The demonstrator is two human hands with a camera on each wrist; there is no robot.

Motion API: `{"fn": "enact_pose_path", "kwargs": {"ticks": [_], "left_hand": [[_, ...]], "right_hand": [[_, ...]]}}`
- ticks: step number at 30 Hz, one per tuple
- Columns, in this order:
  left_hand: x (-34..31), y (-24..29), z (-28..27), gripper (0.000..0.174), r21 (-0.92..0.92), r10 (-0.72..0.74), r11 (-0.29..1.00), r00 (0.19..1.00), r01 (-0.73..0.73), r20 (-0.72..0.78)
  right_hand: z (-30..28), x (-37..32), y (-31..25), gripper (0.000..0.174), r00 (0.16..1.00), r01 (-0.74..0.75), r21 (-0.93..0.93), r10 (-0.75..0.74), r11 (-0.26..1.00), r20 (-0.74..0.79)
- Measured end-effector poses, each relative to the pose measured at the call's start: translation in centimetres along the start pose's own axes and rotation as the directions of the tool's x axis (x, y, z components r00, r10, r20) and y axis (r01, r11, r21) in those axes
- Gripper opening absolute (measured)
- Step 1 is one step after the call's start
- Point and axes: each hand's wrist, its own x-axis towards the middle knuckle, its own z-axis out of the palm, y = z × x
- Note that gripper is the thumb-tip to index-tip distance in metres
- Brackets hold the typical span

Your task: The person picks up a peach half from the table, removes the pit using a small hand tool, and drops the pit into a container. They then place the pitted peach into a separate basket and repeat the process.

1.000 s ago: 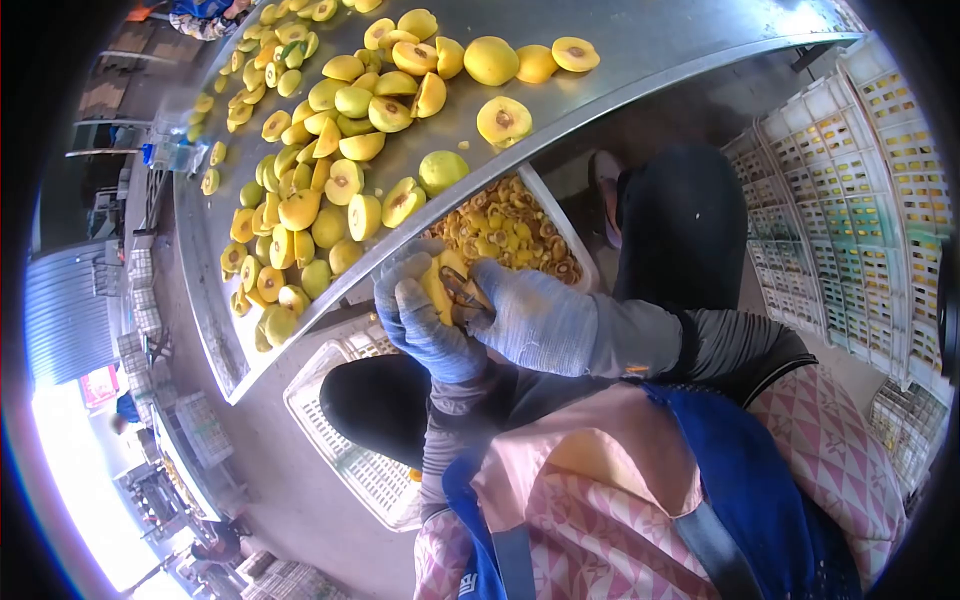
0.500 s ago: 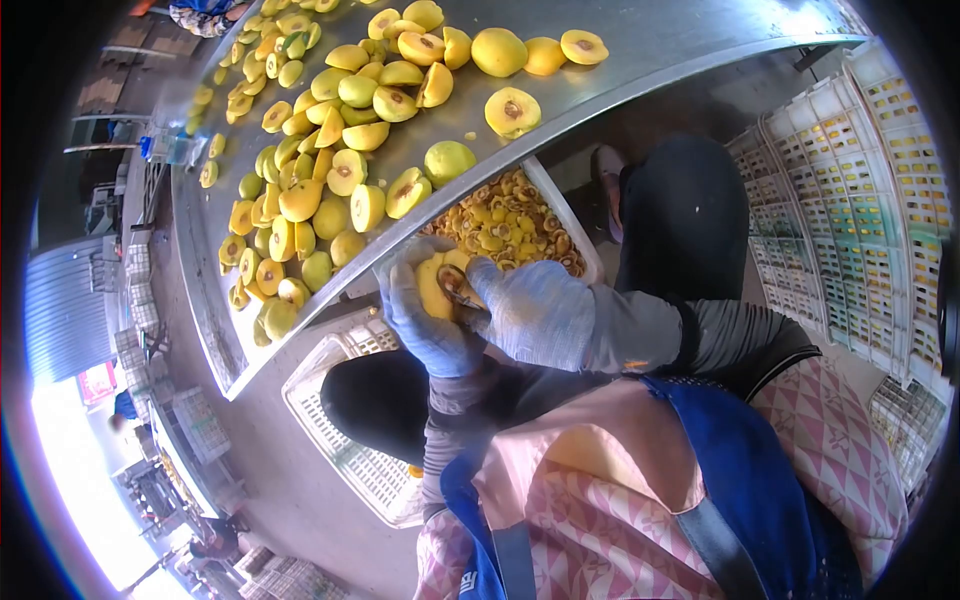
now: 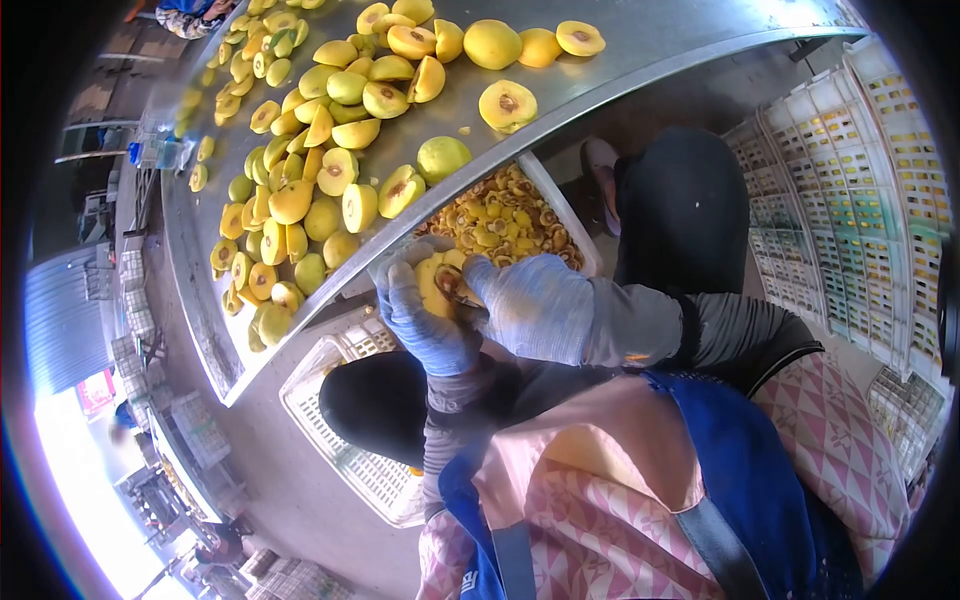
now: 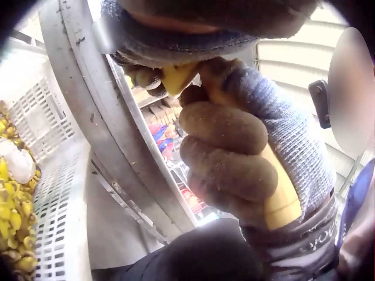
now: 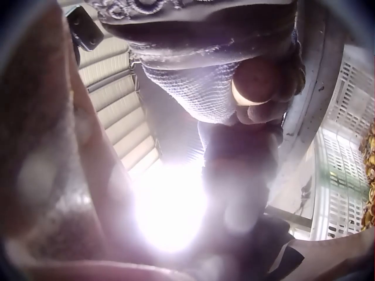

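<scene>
The person's hands are together just below the near edge of a metal table (image 3: 640,40). The gloved left hand (image 3: 425,325) is clamped on a yellow fruit half (image 3: 437,278). Its fingers (image 4: 228,146) curl around the fruit's rounded back, and the cut face is turned toward the right hand. The gloved right hand (image 3: 525,305) is pressed against that cut face from the other side, with its fingertips at a dark spot in the middle of the flesh. It is unclear whether this hand grips something of its own; the right wrist view is blurred and washed out by glare.

The fruit half is held in the air, not resting on anything. It is just in front of a white crate (image 3: 560,215) filled with pits and scraps (image 3: 495,220) that sits under the table's rim.

On the table, a pile of yellow fruit (image 3: 300,190), some whole and some halved, spreads away to the left. One whole greenish fruit (image 3: 441,157) lies close to the near edge. A second white crate (image 3: 350,460) sits lower down beside the person's dark knee (image 3: 375,400). Stacks of white crates (image 3: 860,200) stand to the right. The person wears a blue and pink apron (image 3: 740,480).
</scene>
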Motion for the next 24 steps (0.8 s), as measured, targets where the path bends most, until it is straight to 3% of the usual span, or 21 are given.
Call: {"fn": "enact_pose_path", "kwargs": {"ticks": [1,2,4,5,7,10,11,13,17,18,19,23,24], "left_hand": [[0.0,0.0,0.0,0.033,-0.226,-0.154,0.963,0.988,0.148,-0.006],[-0.1,-0.1,-0.1,0.033,-0.226,-0.155,0.963,0.988,0.15,-0.006],[-0.1,-0.2,-0.1,0.034,0.2,0.112,0.974,0.994,-0.105,-0.021],[-0.2,-0.3,0.0,0.034,0.198,0.11,0.975,0.994,-0.104,-0.02],[-0.3,-0.1,0.2,0.036,0.012,-0.01,1.0,0.996,0.011,-0.088],[-0.1,0.0,0.4,0.036,-0.148,-0.084,0.986,0.994,0.072,-0.072],[-0.1,0.0,0.2,0.036,-0.148,-0.084,0.986,0.994,0.072,-0.072],[-0.1,-0.3,-0.3,0.034,0.068,0.038,0.997,0.999,-0.036,-0.037],[0.1,-0.7,-0.9,0.034,0.144,0.146,0.978,0.989,-0.15,0.036],[0.1,-0.6,-1.0,0.034,-0.058,-0.069,0.996,0.998,0.069,0.007],[0.1,-0.6,-1.1,0.035,-0.26,-0.282,0.925,0.959,0.278,0.023],[0.0,0.0,-0.9,0.036,-0.134,-0.14,0.981,0.99,0.139,0.003],[0.0,0.1,-0.7,0.036,-0.083,-0.099,0.992,0.995,0.097,-0.016]], "right_hand": [[-0.1,0.1,0.0,0.04,0.999,-0.021,0.053,0.019,0.998,0.028],[0.0,0.1,-0.1,0.04,0.999,-0.022,0.053,0.02,0.998,0.028],[0.2,0.0,-0.2,0.039,0.998,-0.058,0.003,0.058,0.998,0.037],[0.4,-0.1,-0.1,0.039,0.998,-0.061,0.002,0.06,0.998,0.036],[0.7,-0.1,0.0,0.04,1.0,-0.019,0.018,0.019,1.0,-0.006],[0.0,0.2,-0.6,0.039,0.999,-0.034,0.033,0.034,0.999,0.012],[0.1,0.2,-0.5,0.039,0.999,-0.034,0.033,0.034,0.999,0.012],[0.5,0.2,-0.3,0.039,0.999,-0.031,0.058,0.03,0.998,0.009],[0.6,0.1,-0.1,0.039,0.999,0.014,0.015,-0.015,1.0,0.039],[0.4,0.1,0.0,0.039,0.999,-0.001,0.014,0.0,1.0,0.045],[0.2,0.1,0.0,0.039,0.999,-0.015,0.013,0.014,1.0,0.052],[0.2,0.3,-0.5,0.037,0.992,-0.068,0.015,0.066,0.998,0.108],[0.8,0.2,-0.3,0.037,0.998,-0.034,0.063,0.031,0.997,0.053]]}}
